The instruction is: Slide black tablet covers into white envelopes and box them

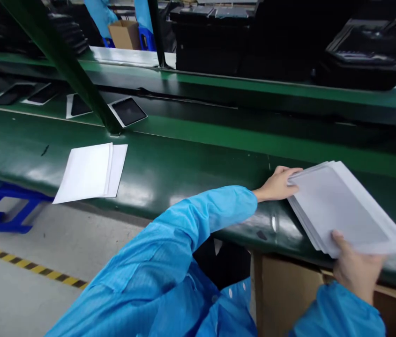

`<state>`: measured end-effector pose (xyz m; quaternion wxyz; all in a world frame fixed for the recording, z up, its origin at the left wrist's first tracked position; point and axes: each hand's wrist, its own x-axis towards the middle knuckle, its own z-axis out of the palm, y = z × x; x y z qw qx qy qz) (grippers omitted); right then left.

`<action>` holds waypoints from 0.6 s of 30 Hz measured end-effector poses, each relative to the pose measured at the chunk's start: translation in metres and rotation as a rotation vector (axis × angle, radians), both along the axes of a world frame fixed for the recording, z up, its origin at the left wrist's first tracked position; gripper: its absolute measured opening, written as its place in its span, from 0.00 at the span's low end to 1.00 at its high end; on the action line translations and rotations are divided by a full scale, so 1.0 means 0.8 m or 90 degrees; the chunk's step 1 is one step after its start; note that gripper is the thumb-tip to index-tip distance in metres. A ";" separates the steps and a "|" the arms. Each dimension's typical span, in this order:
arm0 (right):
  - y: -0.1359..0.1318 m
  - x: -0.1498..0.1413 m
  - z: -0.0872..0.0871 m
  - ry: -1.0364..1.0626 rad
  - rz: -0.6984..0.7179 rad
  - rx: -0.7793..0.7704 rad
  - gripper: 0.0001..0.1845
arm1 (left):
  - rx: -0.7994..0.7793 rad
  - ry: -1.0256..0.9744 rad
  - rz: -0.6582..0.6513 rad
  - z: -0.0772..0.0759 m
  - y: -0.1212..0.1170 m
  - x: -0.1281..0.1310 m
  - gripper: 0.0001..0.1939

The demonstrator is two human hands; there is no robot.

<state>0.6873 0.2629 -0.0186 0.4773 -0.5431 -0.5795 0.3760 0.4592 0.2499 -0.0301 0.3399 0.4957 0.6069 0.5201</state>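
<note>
A stack of white flat sleeves [341,206] rests on the green bench [190,164] at the right. My right hand [354,267] grips its near edge, thumb on top. At the stack's far left corner, my left hand [278,185] pinches the top sheets with fingers closed on the edge. Both arms wear blue sleeves. A second, smaller pile of white sleeves [90,172] lies at the left on the bench, hanging slightly over its front edge, away from both hands.
Dark tablets [128,111] lie in a row on the conveyor behind a slanted green post [64,61]. Black trays [362,51] stand at the back right. A cardboard box [282,290] sits under the bench; a blue frame [1,210] stands on the floor at left.
</note>
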 end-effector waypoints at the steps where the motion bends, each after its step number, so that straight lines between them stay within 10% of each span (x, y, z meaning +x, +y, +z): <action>1: -0.004 -0.008 -0.002 0.026 -0.012 0.009 0.53 | 0.018 -0.023 0.001 0.000 -0.001 -0.001 0.35; 11: -0.058 -0.040 0.004 -0.085 -0.080 -0.065 0.57 | 0.056 -0.022 0.003 -0.008 0.001 -0.008 0.29; 18: -0.054 -0.048 0.019 -0.122 -0.040 -0.014 0.60 | 0.061 0.202 -0.098 0.002 -0.012 -0.044 0.36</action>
